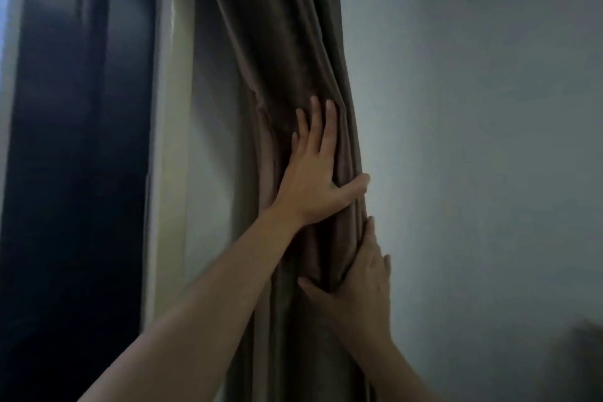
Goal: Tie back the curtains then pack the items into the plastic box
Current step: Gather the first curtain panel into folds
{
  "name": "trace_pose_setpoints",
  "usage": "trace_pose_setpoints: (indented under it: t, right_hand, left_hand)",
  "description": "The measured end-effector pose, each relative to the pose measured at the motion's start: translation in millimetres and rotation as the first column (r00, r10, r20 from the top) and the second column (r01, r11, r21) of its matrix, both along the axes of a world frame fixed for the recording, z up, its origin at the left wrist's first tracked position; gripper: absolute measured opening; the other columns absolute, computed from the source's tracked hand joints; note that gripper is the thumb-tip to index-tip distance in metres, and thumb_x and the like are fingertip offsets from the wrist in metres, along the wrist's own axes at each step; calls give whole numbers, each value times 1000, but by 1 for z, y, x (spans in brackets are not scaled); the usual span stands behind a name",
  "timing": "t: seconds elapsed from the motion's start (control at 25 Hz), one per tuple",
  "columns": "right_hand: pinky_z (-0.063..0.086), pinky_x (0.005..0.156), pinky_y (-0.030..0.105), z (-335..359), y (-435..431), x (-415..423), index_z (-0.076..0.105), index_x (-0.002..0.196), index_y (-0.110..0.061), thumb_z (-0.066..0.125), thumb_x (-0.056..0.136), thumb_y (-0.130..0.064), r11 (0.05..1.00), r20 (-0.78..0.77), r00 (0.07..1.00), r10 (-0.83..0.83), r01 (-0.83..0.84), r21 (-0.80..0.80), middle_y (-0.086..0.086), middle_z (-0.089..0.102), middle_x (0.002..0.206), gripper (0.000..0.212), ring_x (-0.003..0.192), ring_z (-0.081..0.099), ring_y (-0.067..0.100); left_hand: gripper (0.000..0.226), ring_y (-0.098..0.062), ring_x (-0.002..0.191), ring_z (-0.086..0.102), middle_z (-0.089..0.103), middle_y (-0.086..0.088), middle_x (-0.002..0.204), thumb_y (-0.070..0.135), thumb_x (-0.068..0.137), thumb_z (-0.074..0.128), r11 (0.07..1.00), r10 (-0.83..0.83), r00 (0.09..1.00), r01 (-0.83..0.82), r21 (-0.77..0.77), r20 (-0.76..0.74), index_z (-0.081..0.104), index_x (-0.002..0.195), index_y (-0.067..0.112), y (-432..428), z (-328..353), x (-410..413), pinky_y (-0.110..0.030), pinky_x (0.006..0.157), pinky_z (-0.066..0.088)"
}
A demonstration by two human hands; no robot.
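Note:
A brown curtain [287, 52] hangs gathered into a narrow bunch against the pale wall, beside the window frame. My left hand [313, 176] lies flat on the bunch with its fingers straight and pointing up, and its thumb is spread to the curtain's right edge. Lower down, my right hand [359, 284] presses on the right edge of the bunch, thumb spread left across the folds, fingers pointing up along the edge. No tie-back, plastic box or other items are in view.
A dark window pane [75, 173] fills the left side, with a pale frame [166, 173] between it and the curtain. A bare grey-white wall [473, 140] lies to the right. A dark blurred shape [584, 356] shows at the lower right.

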State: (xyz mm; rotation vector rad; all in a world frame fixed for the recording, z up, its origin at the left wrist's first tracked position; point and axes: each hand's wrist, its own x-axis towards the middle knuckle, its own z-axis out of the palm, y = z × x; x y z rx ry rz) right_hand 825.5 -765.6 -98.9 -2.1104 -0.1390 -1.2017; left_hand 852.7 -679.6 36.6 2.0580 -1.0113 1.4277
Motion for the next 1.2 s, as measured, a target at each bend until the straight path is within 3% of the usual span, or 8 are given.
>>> trace_pose_setpoints:
  t: [0.12,0.28,0.44,0.6,0.72,0.84,1.04,1.2]
  right_hand:
    - [35,110,38,-2,-6,-8,-24,122,-62,79,49,-58,910,24,918,396,-396,123,-21,23,143,127,134,31,8]
    - [42,106,35,1,-16,2,-10,133,-60,86,45,-53,721,-20,726,687,-680,133,-25,26,146,130,129,37,-3]
    - [40,107,33,-7,-3,-3,-10,129,-65,85,45,-52,579,4,584,812,-806,119,-24,25,147,128,131,34,-5]
    - [42,98,13,-12,1,-18,-4,134,-60,86,49,-42,364,43,371,928,-924,115,-36,31,137,126,126,39,-10]
    - [44,100,22,-17,3,-27,18,141,-45,89,52,-36,236,11,237,971,-971,44,-22,38,139,114,127,43,-1]
    - [41,106,32,-28,14,-40,11,143,-41,88,52,-40,78,-108,73,991,-996,48,-21,32,143,119,130,40,0]
    - [36,111,41,-56,39,-52,-3,146,-38,88,51,-45,137,-128,121,984,-983,123,-14,26,149,131,133,36,2]
    - [35,110,35,-81,48,-55,1,146,-37,89,50,-46,174,-141,149,979,-967,186,-14,26,149,130,132,36,2]
  left_hand:
    - [102,-25,142,-23,-28,4,152,59,76,48,1000,-8,1000,8,1,12,-30,134,30,16,-12,-11,-45,117,-5]
    - [100,-20,144,-20,-30,10,150,61,78,48,995,95,994,-96,-12,-53,-32,133,34,36,-24,-29,-50,119,3]
    - [105,-15,145,-16,-25,9,155,65,76,46,963,221,961,-242,-118,-167,-31,138,31,45,-50,-52,-50,119,9]
    - [103,-13,146,-5,-7,8,159,67,74,49,905,279,916,-352,-241,-288,-16,146,32,48,-70,-89,-46,119,14]
    - [101,-20,144,20,21,0,157,77,70,52,863,268,899,-383,-329,-346,3,148,36,70,-82,-113,-46,115,27]
    - [98,-18,141,29,30,3,153,78,68,53,787,306,864,-466,-405,-401,15,147,35,91,-111,-143,-45,113,31]
    - [95,-3,115,55,53,10,132,75,62,53,651,159,830,-495,-576,-534,33,143,28,120,-169,-198,-20,98,42]
    - [111,-13,112,58,61,5,121,96,47,43,560,49,731,-584,-588,-680,50,131,24,126,-227,-222,-33,103,42]
